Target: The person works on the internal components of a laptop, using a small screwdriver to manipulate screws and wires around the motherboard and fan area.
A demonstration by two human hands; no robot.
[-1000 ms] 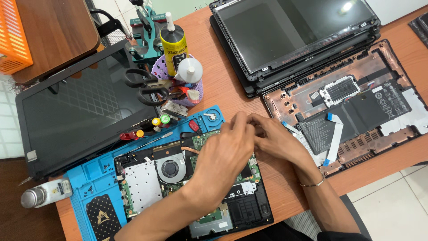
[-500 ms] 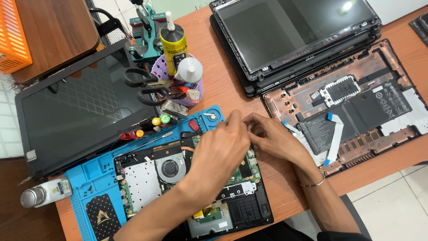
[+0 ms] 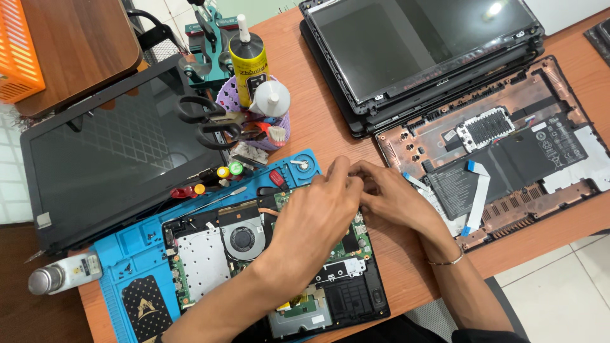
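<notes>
- Left hand (image 3: 318, 213) on the open laptop base (image 3: 279, 267); right hand (image 3: 394, 197) touching it at the base's far right corner.
- Fan (image 3: 242, 239) just left of left hand, in the base.
- Base on mat (image 3: 136, 254); mat on desk (image 3: 318, 127).
- Screwdrivers (image 3: 210, 181) beyond-left of the hands, at mat's far edge.
- Cup (image 3: 254, 114) with scissors (image 3: 203, 121) and glue bottle (image 3: 248, 60) behind them.
- Bottom cover (image 3: 502, 146) right of right hand; lid stack (image 3: 419, 51) behind it.
- Screen panel (image 3: 108, 152) far left; spray can (image 3: 60, 274) near it.

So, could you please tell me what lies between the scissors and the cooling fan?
In the head view, screwdrivers with coloured caps lie between the scissors and the cooling fan.
</notes>
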